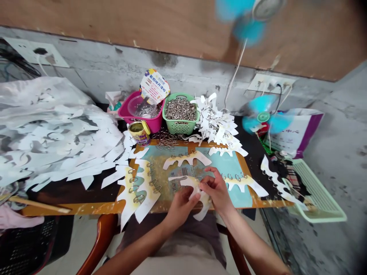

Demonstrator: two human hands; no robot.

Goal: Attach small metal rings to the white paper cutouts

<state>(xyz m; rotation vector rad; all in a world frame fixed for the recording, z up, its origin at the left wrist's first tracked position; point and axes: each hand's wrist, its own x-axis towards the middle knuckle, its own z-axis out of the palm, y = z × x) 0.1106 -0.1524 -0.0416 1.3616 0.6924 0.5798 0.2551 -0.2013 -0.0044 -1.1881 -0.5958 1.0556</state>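
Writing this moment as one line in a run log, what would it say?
left hand: holds white cutout | right hand: pinches it | nearby: metal rings, green basket

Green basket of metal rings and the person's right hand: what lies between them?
In the head view, a white paper cut-out with metal rings lies on the board between the green basket and the right hand.

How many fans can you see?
2. One teal fan spins, blurred, at the top of the view. Another teal fan sits lower down, beside a white-and-purple bag. More could be out of view.
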